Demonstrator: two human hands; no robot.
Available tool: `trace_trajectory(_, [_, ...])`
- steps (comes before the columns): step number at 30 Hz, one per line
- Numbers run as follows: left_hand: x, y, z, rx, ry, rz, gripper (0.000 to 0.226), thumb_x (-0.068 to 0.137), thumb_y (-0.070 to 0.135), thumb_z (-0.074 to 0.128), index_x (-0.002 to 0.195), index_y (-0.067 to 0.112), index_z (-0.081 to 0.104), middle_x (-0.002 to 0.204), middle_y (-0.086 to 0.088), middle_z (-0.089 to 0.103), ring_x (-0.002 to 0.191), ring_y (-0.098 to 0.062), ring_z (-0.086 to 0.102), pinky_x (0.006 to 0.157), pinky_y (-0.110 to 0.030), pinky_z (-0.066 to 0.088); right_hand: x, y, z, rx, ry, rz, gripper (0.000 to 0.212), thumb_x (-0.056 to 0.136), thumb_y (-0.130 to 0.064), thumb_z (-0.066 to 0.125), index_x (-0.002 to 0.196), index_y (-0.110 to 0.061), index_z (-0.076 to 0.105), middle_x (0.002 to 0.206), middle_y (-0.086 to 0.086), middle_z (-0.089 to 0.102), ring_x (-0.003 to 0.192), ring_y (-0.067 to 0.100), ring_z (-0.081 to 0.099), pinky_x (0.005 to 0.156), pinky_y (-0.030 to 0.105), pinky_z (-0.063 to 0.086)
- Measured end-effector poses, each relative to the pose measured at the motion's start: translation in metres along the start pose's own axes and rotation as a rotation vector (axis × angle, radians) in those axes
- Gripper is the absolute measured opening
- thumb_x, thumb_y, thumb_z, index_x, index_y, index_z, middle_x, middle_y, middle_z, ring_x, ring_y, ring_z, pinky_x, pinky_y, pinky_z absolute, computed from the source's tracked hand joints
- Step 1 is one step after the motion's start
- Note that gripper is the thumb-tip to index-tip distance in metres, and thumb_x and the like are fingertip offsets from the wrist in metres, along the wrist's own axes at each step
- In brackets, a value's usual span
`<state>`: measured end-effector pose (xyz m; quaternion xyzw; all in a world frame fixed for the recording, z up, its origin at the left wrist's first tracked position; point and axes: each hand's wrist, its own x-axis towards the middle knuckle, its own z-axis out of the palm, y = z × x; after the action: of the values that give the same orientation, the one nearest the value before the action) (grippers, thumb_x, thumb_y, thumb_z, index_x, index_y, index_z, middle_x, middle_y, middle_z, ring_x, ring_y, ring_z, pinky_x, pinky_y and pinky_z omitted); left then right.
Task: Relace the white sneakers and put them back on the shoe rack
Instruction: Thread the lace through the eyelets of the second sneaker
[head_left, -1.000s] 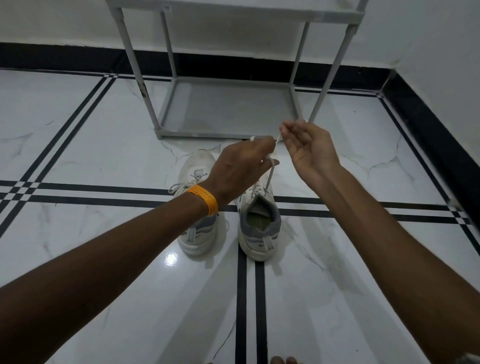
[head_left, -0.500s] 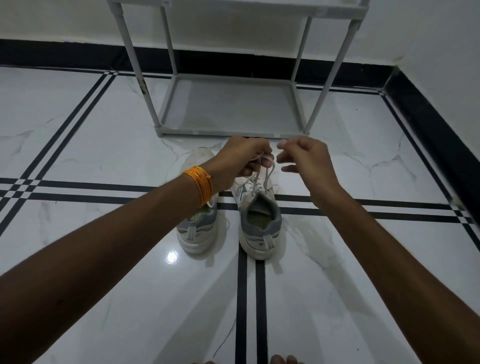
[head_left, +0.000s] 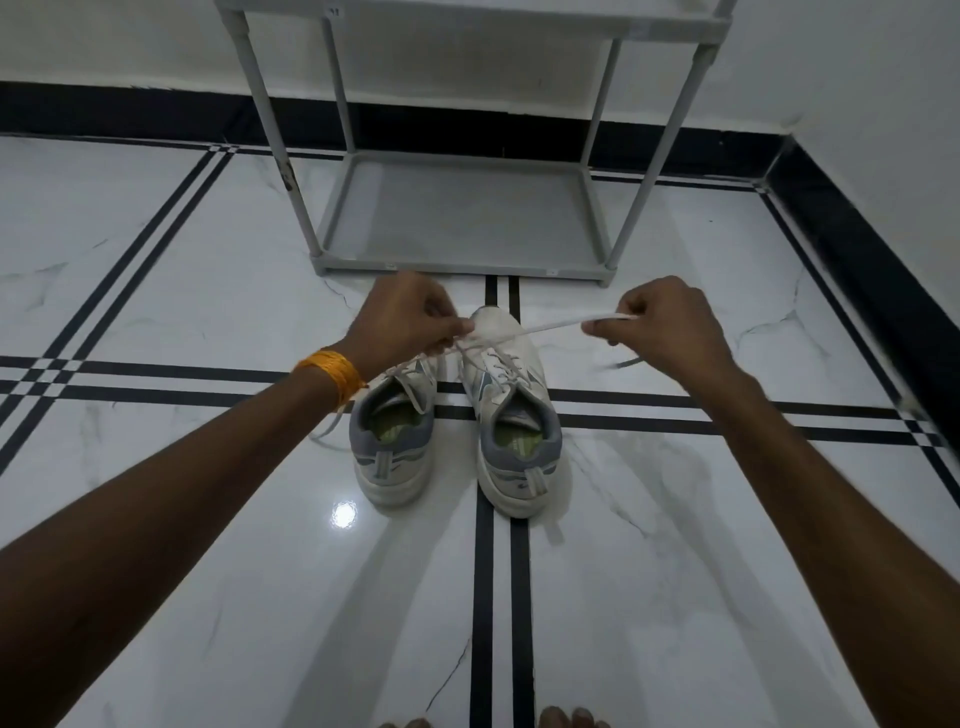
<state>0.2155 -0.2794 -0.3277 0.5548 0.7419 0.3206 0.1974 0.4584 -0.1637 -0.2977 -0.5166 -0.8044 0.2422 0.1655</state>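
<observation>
Two white sneakers with grey heels stand side by side on the floor, heels toward me: the left sneaker (head_left: 393, 447) and the right sneaker (head_left: 511, 415). A white shoelace (head_left: 540, 328) stretches taut across the top of the right sneaker. My left hand (head_left: 402, 322), with an orange band at the wrist, pinches one end above the shoes. My right hand (head_left: 662, 325) pinches the other end out to the right. A loose lace from the left sneaker trails under my left wrist.
The grey shoe rack (head_left: 462, 223) stands just beyond the shoes against the wall, its bottom shelf bare. The floor is white marble with black stripes (head_left: 498, 597). A black skirting and a wall close the right side. Toes show at the bottom edge.
My hands have dropped from above the shoes and pulled apart sideways, drawing the lace tight across the right sneaker. The sneakers have stayed in place.
</observation>
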Motion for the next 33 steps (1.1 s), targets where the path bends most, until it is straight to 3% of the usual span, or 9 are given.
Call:
trace_trajectory(3, [-0.007, -0.020, -0.005, 0.118, 0.028, -0.046, 0.022, 0.077, 0.031, 0.080, 0.073, 0.011, 0.073, 0.063, -0.002, 0.070, 0.052, -0.011, 0.064, 0.057, -0.019, 0.049, 0.003, 0.020, 0.000, 0.088, -0.007, 0.089, 0.038, 0.076, -0.045, 0.076, 0.061, -0.010, 0.070, 0.061, 0.011, 0.065, 0.059, 0.024, 0.058, 0.060, 0.033, 0.044])
trace_trajectory(6, [-0.011, -0.037, 0.000, 0.325, 0.014, -0.038, 0.019, 0.076, 0.027, 0.081, 0.076, 0.010, 0.073, 0.075, -0.009, 0.071, 0.065, -0.018, 0.059, 0.069, -0.030, 0.051, 0.008, 0.044, 0.011, -0.151, -0.114, 0.221, 0.033, 0.071, -0.044, 0.079, 0.067, -0.011, 0.073, 0.072, 0.010, 0.071, 0.067, 0.024, 0.064, 0.064, 0.031, 0.047])
trace_trajectory(9, [-0.018, -0.036, 0.014, 0.466, 0.050, 0.010, 0.018, 0.088, 0.024, 0.066, 0.091, 0.008, 0.075, 0.089, -0.013, 0.072, 0.072, -0.021, 0.057, 0.069, -0.027, 0.043, 0.006, 0.052, 0.022, -0.344, -0.305, 0.307, 0.038, 0.066, -0.039, 0.082, 0.089, -0.012, 0.071, 0.097, 0.008, 0.071, 0.088, 0.025, 0.064, 0.073, 0.030, 0.048])
trace_trajectory(11, [-0.021, -0.024, 0.024, 0.577, 0.111, 0.081, 0.021, 0.093, 0.021, 0.057, 0.096, 0.009, 0.074, 0.093, -0.013, 0.070, 0.076, -0.027, 0.062, 0.066, -0.029, 0.042, 0.001, 0.048, 0.031, -0.404, -0.431, 0.266, 0.054, 0.067, -0.037, 0.083, 0.112, -0.015, 0.065, 0.121, 0.007, 0.063, 0.111, 0.029, 0.057, 0.090, 0.038, 0.048])
trace_trajectory(13, [-0.021, -0.013, 0.034, 0.627, 0.105, 0.149, 0.019, 0.090, 0.015, 0.056, 0.098, 0.009, 0.072, 0.096, -0.012, 0.070, 0.081, -0.030, 0.065, 0.067, -0.033, 0.047, -0.003, 0.037, 0.038, -0.426, -0.420, 0.186, 0.060, 0.069, -0.036, 0.081, 0.124, -0.022, 0.059, 0.132, 0.004, 0.056, 0.124, 0.030, 0.049, 0.101, 0.043, 0.042])
trace_trajectory(17, [-0.019, -0.002, 0.060, 0.416, -0.102, 0.154, 0.025, 0.084, 0.011, 0.061, 0.108, 0.011, 0.068, 0.105, -0.011, 0.070, 0.094, -0.030, 0.064, 0.079, -0.040, 0.053, -0.009, 0.007, 0.054, -0.071, -0.379, -0.031, 0.033, 0.080, -0.027, 0.077, 0.110, -0.015, 0.070, 0.115, 0.001, 0.068, 0.104, 0.019, 0.062, 0.081, 0.026, 0.043])
trace_trajectory(21, [-0.018, 0.005, 0.074, 0.221, -0.118, 0.076, 0.016, 0.090, 0.011, 0.055, 0.097, 0.006, 0.068, 0.097, -0.012, 0.071, 0.086, -0.028, 0.065, 0.070, -0.032, 0.047, -0.017, -0.013, 0.070, -0.023, -0.340, -0.100, 0.012, 0.083, -0.019, 0.073, 0.092, -0.010, 0.074, 0.096, 0.007, 0.073, 0.087, 0.021, 0.065, 0.069, 0.023, 0.040])
trace_trajectory(28, [-0.015, 0.004, 0.075, 0.115, -0.079, 0.004, 0.019, 0.093, 0.021, 0.057, 0.086, 0.006, 0.067, 0.076, -0.004, 0.063, 0.071, -0.021, 0.057, 0.062, -0.027, 0.036, -0.017, -0.010, 0.075, -0.049, -0.354, -0.023, 0.029, 0.083, -0.029, 0.074, 0.085, 0.000, 0.072, 0.085, 0.015, 0.072, 0.077, 0.026, 0.065, 0.060, 0.028, 0.043])
trace_trajectory(33, [-0.017, 0.001, 0.072, 0.154, -0.030, 0.014, 0.015, 0.089, 0.012, 0.056, 0.088, 0.006, 0.070, 0.082, -0.008, 0.073, 0.074, -0.022, 0.064, 0.065, -0.031, 0.049, -0.010, -0.003, 0.058, -0.091, -0.399, 0.009, 0.029, 0.089, -0.025, 0.067, 0.081, 0.003, 0.066, 0.082, 0.016, 0.069, 0.065, 0.019, 0.056, 0.051, 0.026, 0.037])
